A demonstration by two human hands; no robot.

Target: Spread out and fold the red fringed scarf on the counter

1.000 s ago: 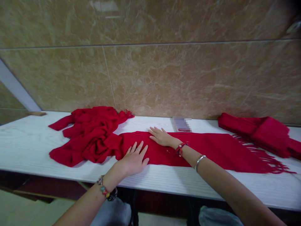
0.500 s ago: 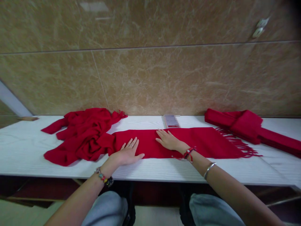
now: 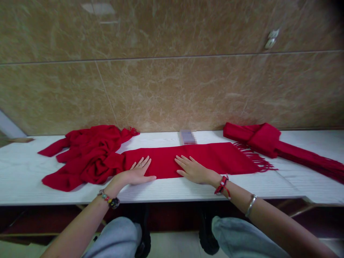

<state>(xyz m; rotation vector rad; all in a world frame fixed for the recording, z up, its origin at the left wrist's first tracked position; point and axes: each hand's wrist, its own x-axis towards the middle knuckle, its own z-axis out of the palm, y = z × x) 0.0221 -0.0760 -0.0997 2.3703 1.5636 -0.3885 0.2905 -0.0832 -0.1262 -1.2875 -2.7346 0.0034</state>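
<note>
A red scarf [image 3: 163,161] lies flat across the white table, its fringed end to the right. On its left part rests my left hand [image 3: 138,172], fingers spread and palm down. Further right, my right hand [image 3: 192,169] also lies flat on the cloth with its fingers stretched out. The scarf's left side runs into a crumpled heap of red cloth [image 3: 94,157]; where one ends and the other begins is hard to tell. Beyond the fringe lies another red scarf [image 3: 258,138], folded and knotted, with its tail reaching toward the right edge.
A small greyish object [image 3: 188,137], partly blurred out, lies behind the scarf against the tiled wall [image 3: 172,93]. The white table [image 3: 172,190] is narrow, with its front edge close to my knees. A small brown piece [image 3: 22,140] sits at the back left.
My right hand has slid toward the scarf's near edge, while my left hand stays on its left part. The whole view has shifted slightly to the right.
</note>
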